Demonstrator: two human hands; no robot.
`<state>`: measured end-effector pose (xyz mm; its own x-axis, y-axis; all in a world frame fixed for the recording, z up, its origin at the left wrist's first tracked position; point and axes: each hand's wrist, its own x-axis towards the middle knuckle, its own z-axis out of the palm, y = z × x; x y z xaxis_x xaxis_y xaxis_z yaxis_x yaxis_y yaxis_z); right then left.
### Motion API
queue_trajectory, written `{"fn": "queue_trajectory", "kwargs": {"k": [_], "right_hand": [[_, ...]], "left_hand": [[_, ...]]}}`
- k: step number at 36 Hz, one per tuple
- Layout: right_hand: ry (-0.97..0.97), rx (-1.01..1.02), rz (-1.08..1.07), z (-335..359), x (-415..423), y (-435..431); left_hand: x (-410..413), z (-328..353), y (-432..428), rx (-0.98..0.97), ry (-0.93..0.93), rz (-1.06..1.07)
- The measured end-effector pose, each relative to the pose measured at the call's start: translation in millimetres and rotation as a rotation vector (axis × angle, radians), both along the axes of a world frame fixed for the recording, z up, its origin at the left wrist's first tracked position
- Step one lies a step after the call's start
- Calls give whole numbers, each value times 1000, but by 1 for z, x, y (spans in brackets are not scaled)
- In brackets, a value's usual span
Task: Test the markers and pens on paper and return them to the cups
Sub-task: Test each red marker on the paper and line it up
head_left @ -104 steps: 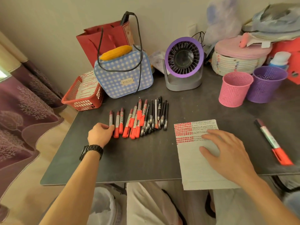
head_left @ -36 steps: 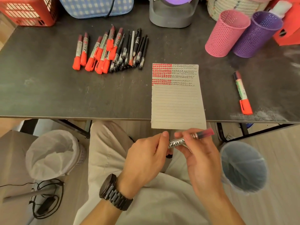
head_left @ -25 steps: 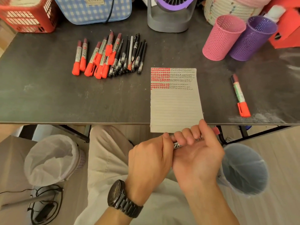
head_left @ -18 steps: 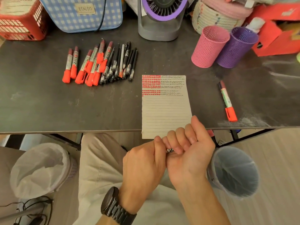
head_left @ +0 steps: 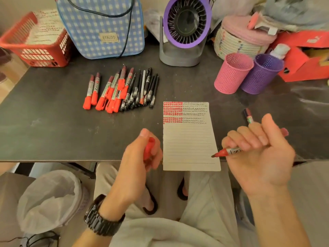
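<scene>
A: Hands first.

B: Left hand [head_left: 137, 166], black link watch [head_left: 101, 223] at the wrist. Fingers curled round a glossy red plastic cap [head_left: 149, 148], thumb laid up along it. Right hand [head_left: 261, 157] palm-up, fingers folded over an uncapped red marker with a white printed barrel [head_left: 231, 151]. Its tapered red nib end points left, tip at the right margin of the paper. Touching or not, cannot tell.

A: The paper?

B: Lined off-white sheet [head_left: 188, 138], flat on the matte dark grey tabletop [head_left: 53, 131], near edge overhanging. Top rows carry red blocks on the left and fine black squiggles on the right. Below that, ruled lines only.

A: Remaining stock?

B: Row of red-capped markers [head_left: 108, 93], crowded against slim black pens [head_left: 142, 90], lying on the table beyond the sheet's left corner. One more marker [head_left: 248, 115] lies behind the right hand, mostly hidden. A pink perforated cylindrical cup [head_left: 231, 75] and a purple cup of the same make [head_left: 261, 75] stand touching at far right.

A: Against half a second ago?

B: Then both hands were pressed together below the table edge, with the marker buried in the fists. Now they are apart, one on either side of the sheet. The cap is off in the left and the nib bared in the right.
</scene>
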<state>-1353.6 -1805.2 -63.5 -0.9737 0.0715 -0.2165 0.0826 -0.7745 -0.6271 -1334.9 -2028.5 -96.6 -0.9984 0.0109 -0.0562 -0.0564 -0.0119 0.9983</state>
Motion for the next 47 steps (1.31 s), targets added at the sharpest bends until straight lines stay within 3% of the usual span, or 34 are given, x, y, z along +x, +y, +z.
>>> {"fn": "queue_trajectory", "kwargs": {"k": [4,10,14,20,30,47], "right_hand": [[-65,55,5,-12,-4,0],[-135,118,108,-19,-3,1],[-138,178,157,-20,-8,-1],[-79,417,164,-20,-26,-13],[71,1016,121,-39,-60,-49],[179,1209,-19,-71,-68,-61]], "left_hand": [[-43,2,-14,-224,153,15],[-93,-21,-23,-691,214,-152],[-100,-35,-24,-883,288,-201],[-81,-48,-21,-964,343,-168],[-67,-52,-22,-943,337,-165],[-72,-51,-20,-877,306,-117]]}}
